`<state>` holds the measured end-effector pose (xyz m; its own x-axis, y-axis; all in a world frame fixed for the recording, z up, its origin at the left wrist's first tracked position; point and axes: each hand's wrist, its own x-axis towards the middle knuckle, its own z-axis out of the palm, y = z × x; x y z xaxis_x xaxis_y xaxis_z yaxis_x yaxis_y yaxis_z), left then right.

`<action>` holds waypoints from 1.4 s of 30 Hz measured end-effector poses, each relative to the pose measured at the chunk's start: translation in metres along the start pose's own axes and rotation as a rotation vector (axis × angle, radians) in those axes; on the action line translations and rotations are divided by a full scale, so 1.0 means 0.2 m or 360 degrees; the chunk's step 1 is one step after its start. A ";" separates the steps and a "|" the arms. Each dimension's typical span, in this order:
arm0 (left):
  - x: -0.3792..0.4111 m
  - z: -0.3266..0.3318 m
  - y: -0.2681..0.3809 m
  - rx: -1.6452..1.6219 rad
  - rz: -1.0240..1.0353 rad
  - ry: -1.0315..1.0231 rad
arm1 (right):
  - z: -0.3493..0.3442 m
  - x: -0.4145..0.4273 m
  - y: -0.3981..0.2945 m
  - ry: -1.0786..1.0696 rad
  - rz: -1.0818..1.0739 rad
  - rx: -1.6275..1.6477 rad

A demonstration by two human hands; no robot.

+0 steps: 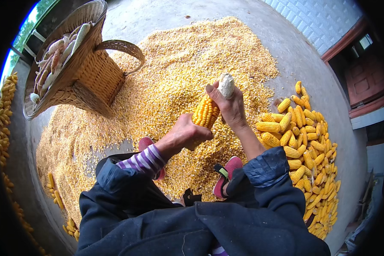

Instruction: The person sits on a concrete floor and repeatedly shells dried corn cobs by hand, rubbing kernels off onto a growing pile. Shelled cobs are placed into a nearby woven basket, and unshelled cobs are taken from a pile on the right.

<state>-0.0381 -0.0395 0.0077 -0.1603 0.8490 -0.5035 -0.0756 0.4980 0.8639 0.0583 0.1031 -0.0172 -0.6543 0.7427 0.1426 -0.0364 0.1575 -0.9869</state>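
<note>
My left hand (192,132) grips the lower end of a corn ear (206,112) covered in yellow kernels. Just above it, my right hand (228,105) is closed around a pale bare corncob (226,85), whose whitish end sticks up past my fingers. The two hands are close together, and the right thumb lies near the top of the yellow ear. Whether the cob presses on the kernels is hidden by my fingers. Below both hands spreads a wide layer of loose corn kernels (166,80) on the floor.
At the upper left a flared wicker basket (99,76) with a looped handle holds several stripped cobs (56,59). A heap of yellow corn ears (307,144) lies to the right. More ears (4,118) line the left edge. My pink shoes (233,166) stand among the kernels.
</note>
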 end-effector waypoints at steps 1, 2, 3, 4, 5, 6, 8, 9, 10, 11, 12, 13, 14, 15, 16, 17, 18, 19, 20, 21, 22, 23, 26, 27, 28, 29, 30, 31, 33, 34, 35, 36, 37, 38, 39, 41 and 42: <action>0.01 0.01 -0.01 0.0287 0.0105 0.0214 | -0.01 0.01 0.00 -0.0050 0.0134 0.0156; 0.04 0.02 -0.04 0.0573 0.0209 0.0430 | -0.02 0.02 0.02 -0.0143 0.0183 0.0529; 0.07 0.03 -0.06 0.0860 0.0313 0.0643 | -0.02 0.02 -0.03 -0.0144 0.0390 0.0693; 0.08 0.05 -0.09 0.1341 0.0521 0.0904 | 0.00 0.00 -0.06 -0.0148 0.0386 0.0671; 0.10 0.05 -0.14 0.1518 0.0854 0.1076 | 0.05 -0.02 -0.08 -0.0151 0.0382 0.0648; 0.11 0.06 -0.15 0.1567 0.0917 0.1134 | 0.11 -0.05 -0.10 0.0066 0.0380 0.0437; 0.12 0.09 -0.14 0.1590 0.0829 0.1099 | 0.12 -0.03 0.05 0.0230 0.0029 0.0101; 0.10 0.09 -0.10 0.1556 0.0673 0.1025 | 0.12 -0.01 0.07 0.0265 -0.0103 -0.0074; 0.10 0.09 -0.07 0.1519 0.0519 0.0951 | 0.12 -0.01 0.09 0.0274 -0.0176 -0.0101; 0.13 0.07 -0.10 0.1393 0.0417 0.0909 | 0.10 -0.01 0.11 0.0283 -0.0249 -0.0129; 0.10 0.07 -0.05 0.0760 0.0264 0.0569 | 0.08 -0.01 0.12 0.0303 -0.0322 -0.0154; 0.05 0.06 0.00 0.0128 0.0095 0.0241 | 0.07 -0.01 0.09 0.0366 -0.0153 -0.0102; 0.04 0.06 0.01 -0.0019 0.0031 0.0204 | 0.06 0.00 0.07 0.0307 -0.0169 -0.0104; 0.04 0.04 0.01 -0.0030 0.0061 0.0142 | 0.03 0.01 0.05 0.0240 -0.0187 -0.0127; 0.04 0.02 0.01 -0.0042 0.0091 0.0081 | 0.00 0.02 0.03 0.0177 -0.0132 -0.0097; 0.03 0.00 0.01 -0.0053 0.0121 0.0021 | 0.00 0.02 0.01 0.0122 0.0021 0.0023; 0.02 0.01 0.04 -0.0035 0.0087 0.0076 | -0.02 0.01 -0.04 0.0075 0.0174 0.0134; 0.03 0.02 0.04 0.0006 0.0120 0.0108 | -0.03 0.01 -0.07 0.0028 0.0327 0.0244; 0.04 0.02 0.04 0.0046 0.0153 0.0141 | -0.06 0.02 -0.02 -0.0032 0.0402 0.0313; 0.05 0.02 0.04 0.0096 0.0183 0.0175 | -0.06 0.01 -0.05 -0.0143 0.0298 0.0315; 0.08 0.04 -0.02 -0.0049 0.0433 0.0221 | -0.03 -0.01 -0.12 -0.0273 0.0196 0.0327; 0.10 0.02 -0.07 0.0093 0.0382 0.0262 | 0.00 -0.02 -0.16 -0.0402 0.0094 0.0339; 0.10 0.02 -0.05 0.0535 0.0381 0.0396 | 0.05 -0.04 -0.07 -0.0336 -0.0528 -0.0559; 0.11 0.03 -0.09 0.0547 0.0387 0.0453 | 0.06 -0.04 -0.08 -0.0249 -0.0508 -0.0695; 0.13 0.04 -0.14 0.0560 0.0392 0.0510 | 0.07 -0.05 -0.07 -0.0200 -0.0390 -0.0570; 0.15 0.04 -0.17 0.0574 0.0398 0.0566 | 0.08 -0.04 -0.04 -0.0150 -0.0271 -0.0444; 0.15 0.04 -0.16 0.0631 0.0311 0.0547 | 0.08 -0.03 0.00 -0.0092 -0.0150 -0.0322; 0.14 0.05 -0.15 0.0477 0.0323 0.0455 | 0.09 0.01 0.06 0.0158 -0.0361 -0.0153; 0.13 0.10 -0.13 0.0157 0.0348 0.0279 | 0.04 0.05 0.09 0.0140 -0.0194 -0.0118; 0.11 0.08 -0.09 0.0204 0.0198 0.0201 | 0.03 0.05 0.09 0.0081 -0.0181 -0.0222; 0.11 0.07 -0.09 0.0266 0.0200 0.0263 | 0.03 0.06 0.09 0.0054 -0.0122 -0.0179; 0.11 0.07 -0.09 0.0317 0.0205 0.0321 | 0.02 0.06 0.06 0.0025 -0.0061 -0.0148; 0.10 0.07 -0.09 0.0367 0.0209 0.0380 | 0.02 0.06 0.04 -0.0006 0.0001 -0.0116; 0.12 0.05 -0.12 0.0658 0.0314 0.0567 | 0.02 0.06 0.03 0.0037 0.0160 0.0241; 0.06 0.06 -0.03 0.0908 0.0290 0.0670 | -0.01 0.08 0.01 -0.0004 0.0246 0.0361; 0.09 0.05 -0.08 0.1446 0.0625 0.0913 | -0.05 0.07 -0.04 -0.0011 0.0651 0.0671; 0.09 0.06 -0.09 0.1644 0.0755 0.1046 | -0.03 0.07 -0.03 -0.0052 0.0612 0.0849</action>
<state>-0.0279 -0.0323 -0.0174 -0.4313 0.8801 0.1987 0.8569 0.3306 0.3955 0.0533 0.1171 -0.0084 -0.7177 0.6601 -0.2218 -0.1596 -0.4659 -0.8703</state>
